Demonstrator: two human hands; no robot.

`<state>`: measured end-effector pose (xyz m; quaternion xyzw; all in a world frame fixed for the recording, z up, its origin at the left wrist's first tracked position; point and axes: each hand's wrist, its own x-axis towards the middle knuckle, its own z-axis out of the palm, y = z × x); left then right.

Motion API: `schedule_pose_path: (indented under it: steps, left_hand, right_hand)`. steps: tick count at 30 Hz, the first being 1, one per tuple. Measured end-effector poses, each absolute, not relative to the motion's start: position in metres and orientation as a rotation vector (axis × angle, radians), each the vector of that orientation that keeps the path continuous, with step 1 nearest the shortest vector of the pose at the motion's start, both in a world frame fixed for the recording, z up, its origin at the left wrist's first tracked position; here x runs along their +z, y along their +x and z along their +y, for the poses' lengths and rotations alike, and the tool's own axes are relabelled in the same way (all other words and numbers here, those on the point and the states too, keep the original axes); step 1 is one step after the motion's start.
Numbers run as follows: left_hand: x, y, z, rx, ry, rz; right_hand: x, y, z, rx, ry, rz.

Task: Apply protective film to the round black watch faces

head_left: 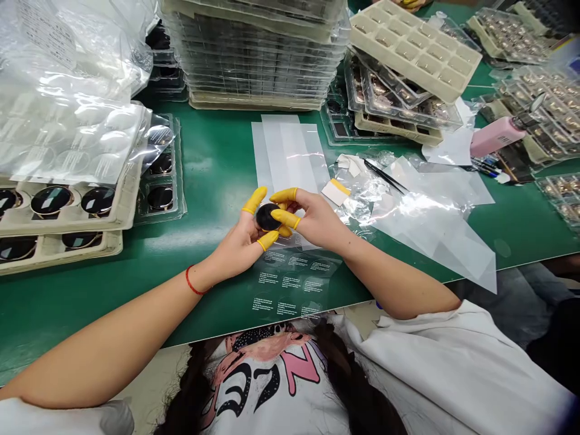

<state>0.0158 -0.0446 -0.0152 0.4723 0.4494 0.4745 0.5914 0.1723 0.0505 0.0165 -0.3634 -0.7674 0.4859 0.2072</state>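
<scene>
Between my two hands is a round watch head (267, 217) with a glossy black face. My left hand (247, 235) grips it from the left, with yellow finger cots on the thumb and a finger. From the right, my right hand (308, 220) pinches the same watch head, its thumb lying over the face and its fingertips also in yellow cots. The fingers hide part of its rim. Just below the hands, a clear film sheet of printed labels (290, 284) lies on the green table. White translucent sheets (290, 157) lie behind them.
Trays of watch heads (52, 202) stand at left under clear film. Tall stacked plastic trays (263, 60) rise behind; more trays (414, 51) lean at right. Tweezers (385, 175), film scraps (430, 211), a white-and-yellow block (336, 191) and a pink bottle (496, 136) lie at right.
</scene>
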Motion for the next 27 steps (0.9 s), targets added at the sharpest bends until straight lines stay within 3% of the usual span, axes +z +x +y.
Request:
schedule_pose_path:
  steps: [5,12,17,22,27]
  left_hand:
    - [-0.012,0.017,-0.042,1.146,1.067,1.069]
    - [-0.012,0.017,-0.04,1.152,1.104,1.194]
    - [-0.01,0.017,-0.04,1.133,1.066,1.233]
    - [-0.01,0.015,-0.039,1.087,0.946,1.248]
    - [-0.012,0.014,-0.037,1.058,0.934,1.259]
  right_hand:
    - [0.02,0.173,0.046,1.292,-1.0,-2.153]
    - [0.01,0.171,0.035,0.626,-0.821,-2.394]
    - [0.023,0.172,0.034,0.524,-0.705,-2.476]
    - [0.045,0.226,0.079,0.441,-1.195,-2.157]
    - [0.023,0.29,0.122,0.278,-1.933,-2.236]
